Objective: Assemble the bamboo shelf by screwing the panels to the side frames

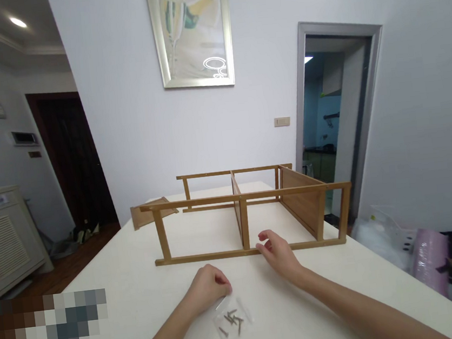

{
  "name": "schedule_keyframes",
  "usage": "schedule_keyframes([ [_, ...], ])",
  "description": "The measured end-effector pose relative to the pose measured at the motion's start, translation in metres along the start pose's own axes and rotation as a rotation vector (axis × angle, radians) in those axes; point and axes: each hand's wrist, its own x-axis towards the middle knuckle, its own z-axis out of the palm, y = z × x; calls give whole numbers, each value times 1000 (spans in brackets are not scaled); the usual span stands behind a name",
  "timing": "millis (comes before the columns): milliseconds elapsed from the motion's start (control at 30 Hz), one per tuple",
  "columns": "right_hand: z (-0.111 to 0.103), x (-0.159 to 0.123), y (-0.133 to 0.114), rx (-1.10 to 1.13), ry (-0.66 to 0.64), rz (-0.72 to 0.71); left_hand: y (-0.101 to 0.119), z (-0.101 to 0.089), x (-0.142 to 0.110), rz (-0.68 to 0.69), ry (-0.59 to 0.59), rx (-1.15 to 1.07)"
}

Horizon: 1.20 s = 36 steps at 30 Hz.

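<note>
A small clear plastic bag [232,333] with several screws [233,317] lies on the table near its front. My left hand [209,286] is closed at the bag's upper edge, its fingertips pinching there. Beyond it a brown wooden frame [203,257] rests on its side, with crosspieces and two panels between its long rails. My right hand [277,252] is at the frame's near lower rail, right of the middle upright [245,224]. Its thumb and fingers are apart, and I see nothing between them.
A loose wooden panel [153,212] lies at the left of the white table [121,290], behind the frame. Right of the table are a pink wrapped roll [430,260] and a white basket [392,232]. A wall with a framed picture [194,31] stands behind.
</note>
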Motion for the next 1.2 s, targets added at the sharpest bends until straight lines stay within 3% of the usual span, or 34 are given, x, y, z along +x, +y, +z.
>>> schedule_keyframes([
  [133, -27, -10, 12, -43, 20, -31, -3, 5, 2, 5, 34, 36],
  [267, -58, -14, 42, -190, 28, -29, -4, 0, 5, -5, 82, 36],
  [467, -96, -18, 82, -581, -132, -51, -16, -18, 9, 55, 337, 299],
  [600, -99, -19, 84, -758, -231, -111, -25, -19, 10, 39, 307, 412],
  [800, -98, -21, 76, -902, -225, -215, -35, -18, 22, 38, 249, 375],
  [1033, -102, -43, 66, -1010, -224, -257, -49, -14, 34, 60, 137, 355],
  [1200, -98, -55, 53, -1055, -213, -287, -51, -13, 35, 48, 155, 314],
])
